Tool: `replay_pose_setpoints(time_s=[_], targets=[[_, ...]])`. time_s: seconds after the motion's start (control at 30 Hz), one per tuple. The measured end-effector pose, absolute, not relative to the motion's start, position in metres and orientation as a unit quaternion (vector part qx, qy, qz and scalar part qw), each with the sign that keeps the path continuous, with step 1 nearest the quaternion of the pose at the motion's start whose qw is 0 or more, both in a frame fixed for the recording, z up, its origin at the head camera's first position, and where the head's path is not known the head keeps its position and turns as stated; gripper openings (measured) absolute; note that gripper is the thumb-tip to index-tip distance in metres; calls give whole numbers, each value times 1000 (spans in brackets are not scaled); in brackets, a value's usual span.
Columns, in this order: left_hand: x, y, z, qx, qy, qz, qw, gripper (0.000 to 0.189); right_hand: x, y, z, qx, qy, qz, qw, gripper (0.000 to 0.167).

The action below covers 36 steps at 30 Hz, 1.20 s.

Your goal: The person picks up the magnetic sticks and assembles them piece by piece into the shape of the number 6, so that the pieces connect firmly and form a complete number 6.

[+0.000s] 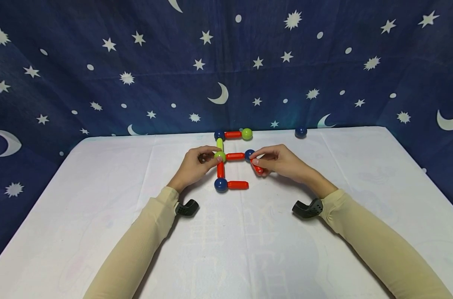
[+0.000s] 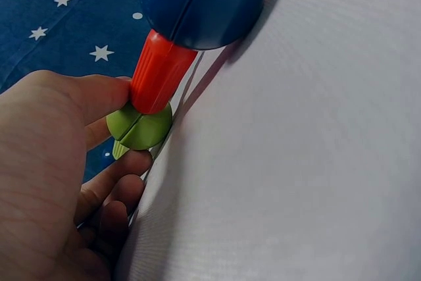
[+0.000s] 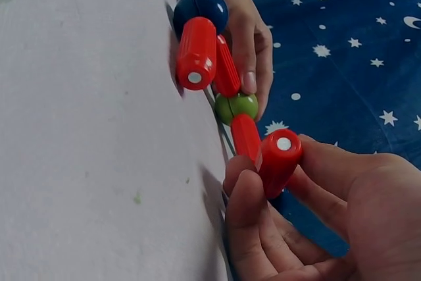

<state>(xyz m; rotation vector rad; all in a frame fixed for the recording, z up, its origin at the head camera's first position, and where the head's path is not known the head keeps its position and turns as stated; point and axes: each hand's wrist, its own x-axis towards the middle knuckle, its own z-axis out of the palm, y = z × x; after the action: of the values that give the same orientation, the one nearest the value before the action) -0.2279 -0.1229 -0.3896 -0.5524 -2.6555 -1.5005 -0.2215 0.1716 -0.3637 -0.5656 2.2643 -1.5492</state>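
Magnetic balls and rods are joined on the white table in an E-like shape. My left hand point(image 1: 196, 164) pinches the green middle ball point(image 1: 220, 156) between thumb and fingers. From that ball, a red rod point(image 1: 235, 156) runs right to a blue ball point(image 1: 249, 155). My right hand point(image 1: 284, 161) pinches another red rod point(image 1: 258, 168), angled toward the front, its far end at that blue ball. In the right wrist view, the held rod point(image 3: 281, 153) shows its pale end face. At the front corner, a blue ball point(image 1: 221, 185) joins a red rod point(image 1: 238, 185) pointing right.
The back arm has a blue ball point(image 1: 219, 135), a red rod point(image 1: 233, 135) and a green ball point(image 1: 246, 133). A loose blue ball point(image 1: 301, 132) lies at the table's back edge. Behind hangs a dark blue star-patterned cloth point(image 1: 241, 74).
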Motion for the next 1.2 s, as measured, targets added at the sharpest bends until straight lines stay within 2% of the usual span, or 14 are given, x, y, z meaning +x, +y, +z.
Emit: replay_pose_setpoints(time_s=[0.37,1.2], targets=[[-227,-123,-389,-178,-853,-490,18,27,-222,170,-366,-182,790,-553,193,36],[-229,-123,-390,-185,-855,-484,25,28,-219,169,-364,-193,792,-543,202,35]])
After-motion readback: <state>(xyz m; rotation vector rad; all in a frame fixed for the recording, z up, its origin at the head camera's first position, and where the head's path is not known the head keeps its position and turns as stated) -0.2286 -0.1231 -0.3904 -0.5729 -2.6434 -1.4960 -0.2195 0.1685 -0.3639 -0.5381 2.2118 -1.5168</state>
